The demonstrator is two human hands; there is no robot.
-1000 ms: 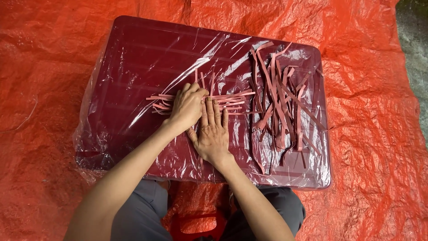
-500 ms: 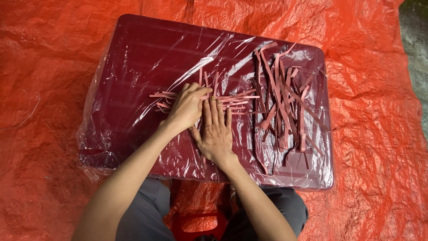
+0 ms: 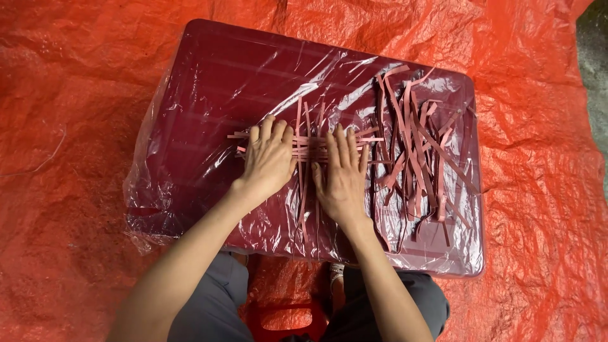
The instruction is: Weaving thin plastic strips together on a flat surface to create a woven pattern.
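Knees in grey trousers [image 3: 209, 304] fill the bottom edge of the view, with a red plastic stool [image 3: 288, 320] showing between them and a foot just above it. Both forearms reach up from there onto the counter [image 3: 209, 69], a low dark-red top wrapped in clear plastic film [image 3: 152, 209] that bunches loosely at its near left corner. The left hand [image 3: 269, 161] lies flat, palm down, fingers spread and released, pressing on the left part of a small woven patch of pink paper strips [image 3: 310, 147]. The right hand [image 3: 344, 174] lies the same way just beside it, palm down and open, fingers extended over the right part of the patch; neither hand grasps anything. The patch sits near the middle of the counter, between and under the two hands, with horizontal strips crossing vertical ones whose ends stick out above the fingertips and trail down toward the near edge. To the right of the right hand, a loose pile of pink strips [image 3: 418, 152] lies scattered over the right end of the counter, mostly running lengthwise, some crossing. Around and beyond the counter spreads a crinkled orange tarpaulin [image 3: 82, 76], with a sliver of grey ground [image 3: 592, 44] at the far right corner.
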